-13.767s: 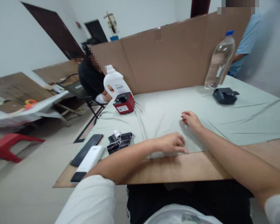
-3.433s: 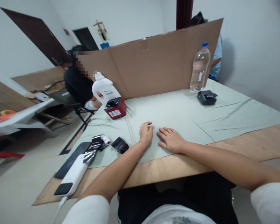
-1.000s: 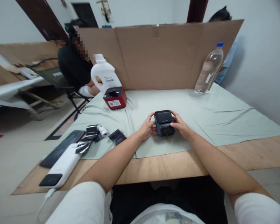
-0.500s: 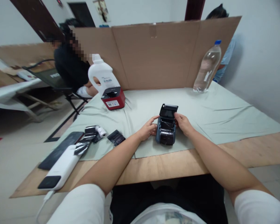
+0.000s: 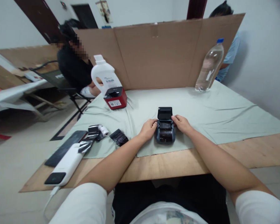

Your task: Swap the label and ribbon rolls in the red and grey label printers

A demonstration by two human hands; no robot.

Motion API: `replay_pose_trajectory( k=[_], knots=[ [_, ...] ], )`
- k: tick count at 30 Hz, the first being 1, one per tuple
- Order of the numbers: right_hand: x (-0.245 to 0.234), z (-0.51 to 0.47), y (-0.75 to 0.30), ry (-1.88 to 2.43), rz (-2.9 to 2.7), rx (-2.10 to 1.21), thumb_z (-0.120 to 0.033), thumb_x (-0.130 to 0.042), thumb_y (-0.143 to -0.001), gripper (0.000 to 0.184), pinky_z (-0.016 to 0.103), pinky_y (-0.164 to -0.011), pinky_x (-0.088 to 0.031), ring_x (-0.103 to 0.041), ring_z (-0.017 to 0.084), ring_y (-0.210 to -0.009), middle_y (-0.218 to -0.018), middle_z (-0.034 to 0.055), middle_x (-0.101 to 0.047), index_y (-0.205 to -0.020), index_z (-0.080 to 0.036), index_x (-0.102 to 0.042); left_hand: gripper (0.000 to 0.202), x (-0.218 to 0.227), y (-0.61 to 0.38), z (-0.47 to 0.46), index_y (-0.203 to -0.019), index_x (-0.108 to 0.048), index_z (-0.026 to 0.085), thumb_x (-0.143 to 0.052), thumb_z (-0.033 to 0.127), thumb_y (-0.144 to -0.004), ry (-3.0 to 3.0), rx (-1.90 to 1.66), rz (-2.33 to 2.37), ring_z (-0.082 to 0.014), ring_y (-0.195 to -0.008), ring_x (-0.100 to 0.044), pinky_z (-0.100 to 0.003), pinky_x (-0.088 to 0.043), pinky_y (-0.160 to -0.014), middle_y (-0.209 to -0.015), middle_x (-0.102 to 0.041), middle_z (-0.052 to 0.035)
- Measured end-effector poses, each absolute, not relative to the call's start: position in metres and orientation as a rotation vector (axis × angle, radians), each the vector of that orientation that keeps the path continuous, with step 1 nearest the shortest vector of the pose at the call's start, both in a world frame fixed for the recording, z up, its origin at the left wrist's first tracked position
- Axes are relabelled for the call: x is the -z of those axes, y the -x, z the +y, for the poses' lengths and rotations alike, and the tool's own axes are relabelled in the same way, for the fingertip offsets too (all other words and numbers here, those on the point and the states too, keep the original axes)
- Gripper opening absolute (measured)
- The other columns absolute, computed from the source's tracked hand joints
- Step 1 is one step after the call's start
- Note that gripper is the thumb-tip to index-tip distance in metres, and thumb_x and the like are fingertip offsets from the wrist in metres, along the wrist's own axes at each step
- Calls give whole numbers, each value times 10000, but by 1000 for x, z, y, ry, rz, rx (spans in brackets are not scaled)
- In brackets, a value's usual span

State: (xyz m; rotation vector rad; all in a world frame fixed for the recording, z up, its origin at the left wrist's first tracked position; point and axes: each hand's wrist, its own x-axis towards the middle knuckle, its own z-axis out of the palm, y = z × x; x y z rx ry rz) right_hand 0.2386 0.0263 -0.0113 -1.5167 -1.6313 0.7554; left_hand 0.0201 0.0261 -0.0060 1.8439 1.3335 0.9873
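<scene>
On the cloth in front of me lies a small dark portable receipt printer (image 5: 165,137), its lid (image 5: 165,113) flipped up at the far side. Shiny dark film shows in its open bay. My left hand (image 5: 149,129) grips the printer's left side, fingers bent against the casing. At the right side, my right hand (image 5: 180,123) pinches the casing close to the raised lid's base. A crumpled piece of black film (image 5: 119,137) lies left of my left hand. Farther left, a small white roll (image 5: 104,130) touches a shiny black strip (image 5: 93,133).
A white power bank (image 5: 65,166) with a cable and a dark phone (image 5: 66,147) lie at the left edge. Behind stand a red-black box (image 5: 116,99), a white jug (image 5: 106,74) and a water bottle (image 5: 210,67) before a cardboard screen (image 5: 158,59). People sit beyond.
The printer has turned slightly and now sits straighter, its lid more square to me. Both hands have shifted with it, and my left fingers have closed in on its side. The view has shifted slightly.
</scene>
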Motion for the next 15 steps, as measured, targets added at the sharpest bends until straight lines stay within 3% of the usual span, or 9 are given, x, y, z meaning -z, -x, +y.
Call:
replay_pose_trajectory(
  k=[5,8,11,15],
  knots=[
    [12,27,-238,1563,-1652,-717,-600,-421,-877,431,294,-671,-426,-593,177,-651,-615,2,-626,-689,-228,-532,253,5,-19,21,-1025,-680,195,-518,254,-839,-1883,-1038,1310,-227,-914,-593,-383,-461,-920,-985,-651,-78],
    [13,28,-237,1573,-1657,-708,-561,-382,-910,421,282,-660,-421,-593,167,-639,-611,-3,-613,-674,-231,-495,262,-4,-20,11,-1055,-659,197,-508,247,-847,-2072,-1115,1270,-230,-951,-565,-380,-443,-931,-1011,-650,-85],
    [14,29,-236,1582,-1663,-695,-546,-377,-922,418,280,-658,-412,-584,165,-638,-613,-3,-609,-667,-231,-482,228,-19,-23,7,-991,-681,207,-515,231,-836,-2263,-1089,1188,-257,-1030,-525,-405,-391,-990,-1020,-680,-86],
    [14,29,-235,1586,-1669,-688,-570,-367,-921,434,276,-641,-401,-568,160,-617,-602,-7,-601,-665,-235,-471,159,-40,-33,26,-853,-728,246,-638,213,-726,-2353,-768,1041,-277,-948,-524,-421,-365,-994,-926,-718,-63]
  ],
)
